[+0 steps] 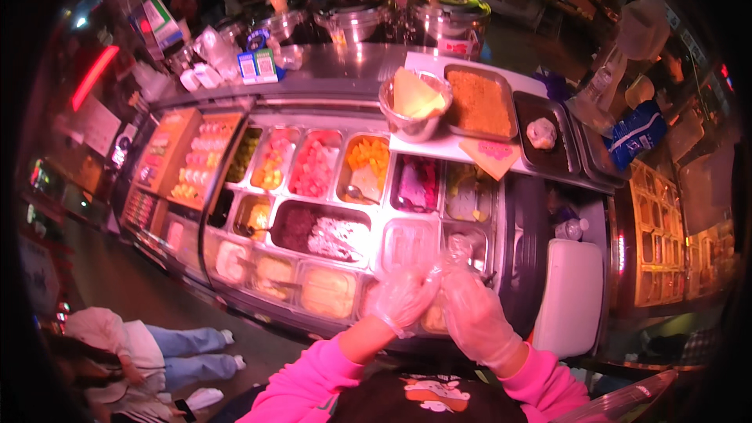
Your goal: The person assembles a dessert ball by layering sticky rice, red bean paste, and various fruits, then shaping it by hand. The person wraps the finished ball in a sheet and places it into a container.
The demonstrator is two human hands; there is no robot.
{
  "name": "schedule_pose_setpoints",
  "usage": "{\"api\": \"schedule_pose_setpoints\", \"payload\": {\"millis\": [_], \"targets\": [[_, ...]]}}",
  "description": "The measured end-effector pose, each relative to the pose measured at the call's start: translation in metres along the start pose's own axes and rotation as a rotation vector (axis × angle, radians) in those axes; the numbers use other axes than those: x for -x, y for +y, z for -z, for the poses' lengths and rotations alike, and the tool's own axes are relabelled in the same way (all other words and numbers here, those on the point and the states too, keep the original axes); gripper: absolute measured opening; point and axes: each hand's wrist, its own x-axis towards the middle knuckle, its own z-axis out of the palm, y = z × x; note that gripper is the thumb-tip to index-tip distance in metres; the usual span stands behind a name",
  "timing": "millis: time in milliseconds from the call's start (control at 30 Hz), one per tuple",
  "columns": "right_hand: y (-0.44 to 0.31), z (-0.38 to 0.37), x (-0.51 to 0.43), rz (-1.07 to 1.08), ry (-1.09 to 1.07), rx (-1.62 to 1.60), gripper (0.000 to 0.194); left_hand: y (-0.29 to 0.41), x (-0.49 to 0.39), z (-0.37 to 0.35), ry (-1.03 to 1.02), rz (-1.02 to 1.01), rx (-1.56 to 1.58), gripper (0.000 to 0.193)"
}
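My left hand (404, 298) and my right hand (477, 312), both in clear plastic gloves, meet low in front of me, fingertips close together. Crumpled clear plastic (461, 247) shows just beyond the fingers; whether it is loose glove tips or a separate piece, I cannot tell. Beneath them is a counter of metal food pans. Nearest the left hand is a shallow pale tray (409, 241). Beyond lie a pan of dark filling with a white portion (323, 232), diced orange fruit (367, 154), pink-red cubes (311, 167) and a purple filling (418, 182).
Behind the pans stand a metal bowl with paper (405, 123), a tray of brown crumbs (482, 103) and a dark tray holding a powdered ball (541, 133). Lidded metal drums (449, 17) line the back. A white lidded box (568, 296) sits right. A person (147, 352) is at lower left.
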Motion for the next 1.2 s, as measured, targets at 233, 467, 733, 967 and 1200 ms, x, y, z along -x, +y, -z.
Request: {"api": "schedule_pose_setpoints", "payload": {"millis": [233,467,733,967,1200], "targets": [[0.042,-0.033,0.001,-0.714,0.106,-1.344,0.035,0.03,0.029,-0.038,0.021,-0.172,-0.286,0.025],[0.06,-0.013,0.015,-0.671,0.258,-2.084,0.063,0.043,0.011,-0.065,0.148,-0.315,-0.477,0.026],[0.104,0.033,0.052,-0.804,0.261,-2.119,0.088,0.085,-0.021,-0.111,0.028,-0.554,-0.268,0.017],[0.159,0.079,0.065,-0.51,0.254,-1.591,0.093,0.128,-0.063,-0.165,-0.273,-0.971,-0.027,0.012],[0.28,0.106,0.081,-0.374,0.512,0.017,0.029,0.14,-0.111,-0.204,-0.385,-0.855,-0.053,0.018]]}}
